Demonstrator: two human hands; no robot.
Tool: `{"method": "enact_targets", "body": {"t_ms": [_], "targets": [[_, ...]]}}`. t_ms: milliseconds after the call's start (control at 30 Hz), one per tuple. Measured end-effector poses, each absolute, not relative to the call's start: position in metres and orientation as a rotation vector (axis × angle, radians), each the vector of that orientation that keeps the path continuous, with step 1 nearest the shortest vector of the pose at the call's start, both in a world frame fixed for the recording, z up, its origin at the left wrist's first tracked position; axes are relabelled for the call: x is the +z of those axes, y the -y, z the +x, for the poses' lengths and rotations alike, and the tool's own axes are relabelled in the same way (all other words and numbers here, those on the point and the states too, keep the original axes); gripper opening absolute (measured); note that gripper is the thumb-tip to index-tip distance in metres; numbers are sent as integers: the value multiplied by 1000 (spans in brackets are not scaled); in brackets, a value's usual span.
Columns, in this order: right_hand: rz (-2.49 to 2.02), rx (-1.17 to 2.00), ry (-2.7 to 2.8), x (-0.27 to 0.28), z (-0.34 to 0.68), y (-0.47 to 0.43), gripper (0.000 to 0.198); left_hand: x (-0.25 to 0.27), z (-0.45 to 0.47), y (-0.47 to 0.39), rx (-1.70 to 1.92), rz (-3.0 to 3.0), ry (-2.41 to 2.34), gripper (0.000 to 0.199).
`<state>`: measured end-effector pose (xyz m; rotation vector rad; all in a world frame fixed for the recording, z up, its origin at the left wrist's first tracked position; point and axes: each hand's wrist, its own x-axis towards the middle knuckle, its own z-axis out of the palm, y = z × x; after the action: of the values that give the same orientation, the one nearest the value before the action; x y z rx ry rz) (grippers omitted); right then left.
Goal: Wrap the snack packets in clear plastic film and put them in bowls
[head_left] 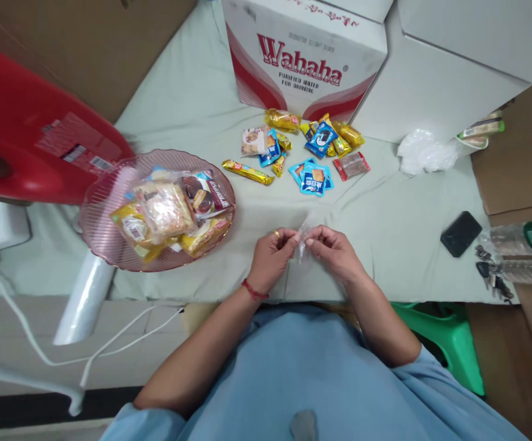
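Clear plastic [303, 236], thin and crinkly, is what I've got on my feed, held up just above the bench [398, 245] between both hands, right in front of the blue shirt [293, 373]. The left hand [272, 257] has thumb and forefinger pinched on one side of it, and the right hand [332, 251] does the same on the other, the two sets of fingertips near each other.

From here I'd call it almost weightless, limp and probably a bit slippery (the sort of stuff that clings to itself just to annoy you). I'd go for an edge with the pads of thumb and forefinger and keep the pull gentle, since film that thin could stretch or rip.

Now the bad news: I can't make out its outline. The far part fades into the pale cloth, the fingers cover the middle, and I honestly can't tell if it's a bag or a single sheet. The remaining fingers are curled mostly out of my sight too. The red jug [49, 135] is cut off at the left, and the packs heaped in the pink bowl [95, 208] hide whatever's underneath them.
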<state>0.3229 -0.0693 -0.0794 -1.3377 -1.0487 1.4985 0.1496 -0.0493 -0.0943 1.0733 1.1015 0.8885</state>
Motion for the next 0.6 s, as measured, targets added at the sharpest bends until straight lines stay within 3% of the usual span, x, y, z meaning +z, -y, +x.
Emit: {"method": "enact_targets", "body": {"t_ms": [500, 600], "targets": [[-1303, 1538, 665, -75, 359, 75, 34, -105, 128, 43, 1029, 900, -1181, 37], [-1315, 1519, 623, -76, 365, 74, 44, -104, 125, 44, 1009, 956, -1169, 36]]}}
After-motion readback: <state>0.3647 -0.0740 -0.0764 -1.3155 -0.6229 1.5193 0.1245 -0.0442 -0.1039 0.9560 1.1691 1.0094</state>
